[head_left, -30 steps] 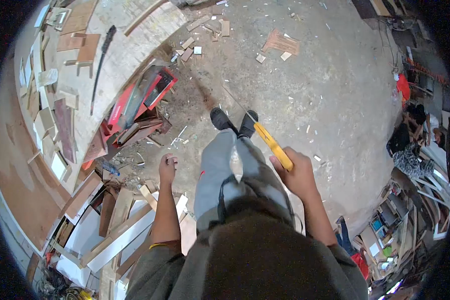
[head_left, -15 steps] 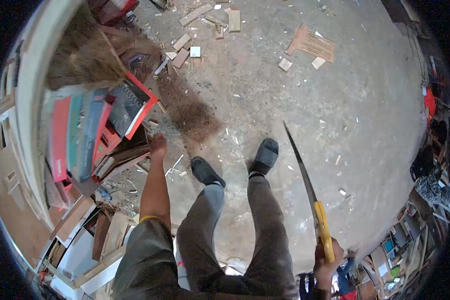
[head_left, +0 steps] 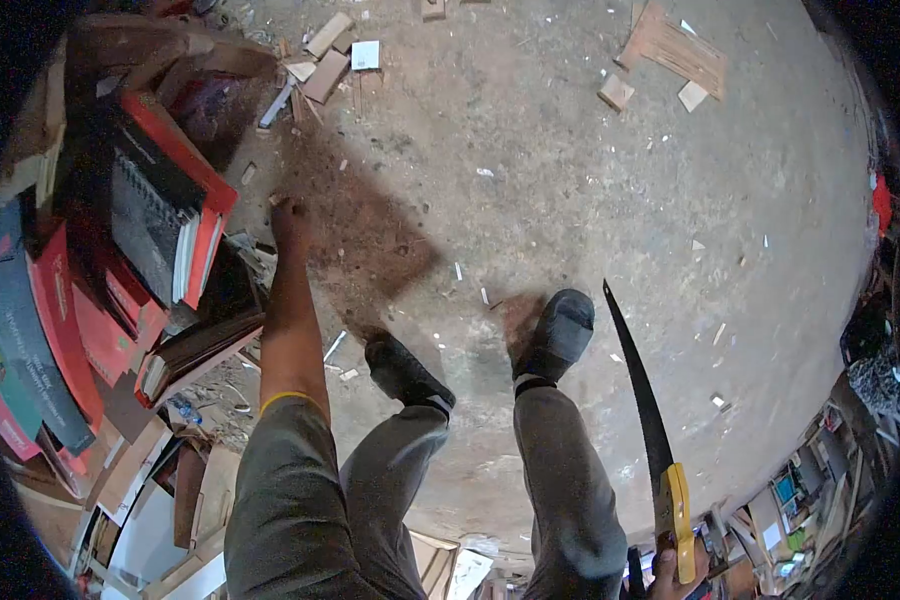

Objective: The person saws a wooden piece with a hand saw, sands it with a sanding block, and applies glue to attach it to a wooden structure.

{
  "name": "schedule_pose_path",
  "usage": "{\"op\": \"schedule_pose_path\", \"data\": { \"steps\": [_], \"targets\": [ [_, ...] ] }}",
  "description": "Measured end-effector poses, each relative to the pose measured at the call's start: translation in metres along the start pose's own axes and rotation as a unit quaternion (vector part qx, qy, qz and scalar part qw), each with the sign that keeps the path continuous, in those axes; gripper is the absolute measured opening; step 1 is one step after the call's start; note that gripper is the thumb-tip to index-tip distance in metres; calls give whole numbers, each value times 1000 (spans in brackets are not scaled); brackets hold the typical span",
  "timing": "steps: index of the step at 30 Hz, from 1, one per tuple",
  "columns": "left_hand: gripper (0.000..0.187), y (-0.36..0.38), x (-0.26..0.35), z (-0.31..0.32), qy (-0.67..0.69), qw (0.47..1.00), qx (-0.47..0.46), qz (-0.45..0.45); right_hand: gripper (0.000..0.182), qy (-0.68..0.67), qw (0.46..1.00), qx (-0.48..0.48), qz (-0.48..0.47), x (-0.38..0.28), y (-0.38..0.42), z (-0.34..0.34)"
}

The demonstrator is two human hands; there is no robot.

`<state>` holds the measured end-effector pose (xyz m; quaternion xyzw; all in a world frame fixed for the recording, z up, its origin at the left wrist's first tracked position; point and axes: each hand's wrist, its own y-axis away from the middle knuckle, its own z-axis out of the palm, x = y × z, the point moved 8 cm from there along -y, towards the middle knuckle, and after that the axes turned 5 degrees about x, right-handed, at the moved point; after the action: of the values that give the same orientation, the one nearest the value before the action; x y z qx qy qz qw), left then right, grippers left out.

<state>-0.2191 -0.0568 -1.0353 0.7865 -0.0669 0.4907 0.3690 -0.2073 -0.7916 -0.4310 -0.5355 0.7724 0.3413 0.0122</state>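
My right hand (head_left: 678,572), at the bottom right, is closed around the yellow handle of a handsaw (head_left: 642,385). The long dark blade points up and away over the floor, with its tip beside my right foot. My left hand (head_left: 288,222) reaches forward over a dark stain on the floor, to the right of a stack of books and binders (head_left: 155,215). It looks dark and compact, and its fingers do not show clearly. Whether the left hand touches anything cannot be made out.
Wood offcuts (head_left: 327,75) and a white square piece (head_left: 366,55) lie ahead on the concrete floor. A thin wooden panel (head_left: 675,48) lies farther right. Boards (head_left: 192,490) crowd the lower left. Clutter (head_left: 875,380) lines the right side.
My left hand has moved forward and left, past the books. The saw has shifted right and lower in view. The view has turned, and my feet have changed position slightly.
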Motion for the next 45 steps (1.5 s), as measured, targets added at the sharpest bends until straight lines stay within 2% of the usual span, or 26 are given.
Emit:
{"op": "schedule_pose_path", "data": {
  "steps": [1,2,6,8,10,12,14,16,17,19,20,22,24,26,28,29,32,33,35,36,38,39,40,42,43,45],
  "targets": [
    [30,26,44,14,-301,945,13,124,31,-5,1000,18,11,3,2,-1],
    [27,49,71,39,-570,787,22,235,31,-12,999,36,21,6,3,-1],
    [23,87,72,58,-556,809,76,174,29,-14,996,83,-33,-14,11,-9],
    [24,157,123,80,-600,714,121,341,28,-30,997,71,-4,-19,21,-19],
    [47,193,123,76,-471,831,57,291,27,-9,996,79,-51,-13,39,-33],
    [50,238,137,86,-518,836,70,167,29,-60,995,76,-8,-19,51,-42],
    [52,262,73,69,-535,801,18,268,30,-109,988,108,9,-45,55,-56],
    [51,323,122,78,-337,940,-12,45,31,-212,974,28,79,-41,69,-63],
    [51,354,145,84,-336,940,-11,48,35,-216,974,22,69,-42,76,-70],
    [49,406,202,91,-216,972,25,91,38,-224,970,47,79,-42,87,-86],
    [49,428,224,89,-214,972,28,94,45,-231,966,71,94,-43,94,-97],
    [54,463,270,98,-323,938,-30,122,44,-258,961,65,74,-53,98,-112],
    [54,497,338,100,-291,948,-43,124,46,-154,984,81,-28,-72,105,-136],
    [53,526,399,88,-265,955,-55,118,44,-154,985,70,-24,-98,110,-160],
    [52,551,445,71,-70,992,-84,61,40,-212,972,91,-38,-119,119,-187],
    [52,563,465,62,-1,994,-101,43,44,-242,966,85,15,-144,124,-202],
    [57,602,535,28,84,982,-164,34,39,-243,961,129,-27,-164,140,-236],
    [57,622,558,9,86,983,-160,33,34,-291,952,93,21,-172,147,-244],
    [62,650,638,-8,-64,954,-180,230,32,-294,947,117,-47,-190,147,-260],
    [62,658,666,-17,-57,954,-178,236,30,-288,943,139,-91,-199,156,-273],
    [66,692,707,-44,-110,936,-152,299,29,-321,935,131,-76,-232,167,-293],
    [58,704,718,-55,-121,926,-162,318,29,-361,921,117,-89,-242,171,-299],
    [58,723,723,-71,-118,930,-151,313,29,-398,906,102,-101,-252,178,-308],
    [47,734,737,-95,31,960,-127,249,29,-425,887,112,-142,-289,190,-323],
    [34,745,753,-108,66,961,-108,248,28,-431,882,111,-156,-303,199,-330],
    [34,759,773,-128,161,950,-92,253,27,-436,875,103,-185,-322,216,-341]
  ]
}}
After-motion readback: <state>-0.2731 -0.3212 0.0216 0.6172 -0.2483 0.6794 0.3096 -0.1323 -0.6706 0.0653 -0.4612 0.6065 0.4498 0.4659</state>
